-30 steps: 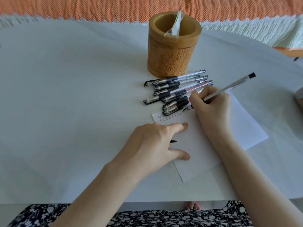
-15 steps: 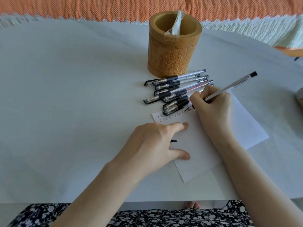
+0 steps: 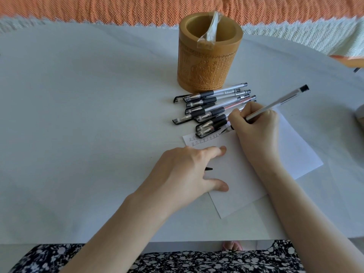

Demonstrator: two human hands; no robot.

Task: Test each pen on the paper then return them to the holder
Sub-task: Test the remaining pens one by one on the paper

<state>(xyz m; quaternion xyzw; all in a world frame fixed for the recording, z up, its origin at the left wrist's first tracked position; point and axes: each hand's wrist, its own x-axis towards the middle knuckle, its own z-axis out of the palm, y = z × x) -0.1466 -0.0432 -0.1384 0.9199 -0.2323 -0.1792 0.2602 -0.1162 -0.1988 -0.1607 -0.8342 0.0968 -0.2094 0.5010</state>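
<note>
A white sheet of paper [image 3: 295, 154] lies on the table, with two rows of small written marks at its top left corner. My right hand [image 3: 256, 131] grips a clear uncapped pen [image 3: 283, 99], its tip on the paper at the end of the upper row. My left hand [image 3: 183, 174] presses the sheet's left edge with index finger and thumb stretched out. A black pen cap [image 3: 209, 169] pokes out from under its curled fingers. Several capped pens [image 3: 212, 107] lie in a pile just beyond the paper. Behind them stands the carved wooden holder [image 3: 208, 71].
A crumpled clear plastic wrapper [image 3: 208, 34] sticks out of the holder. The white table [image 3: 78, 134] spreads wide to the left. An orange woven cloth [image 3: 118, 8] runs along the far side. Some pale object [image 3: 360, 119] shows at the right edge.
The pen in my right hand has shifted very slightly as it writes. My left hand, the paper and the pile of pens have stayed in place.
</note>
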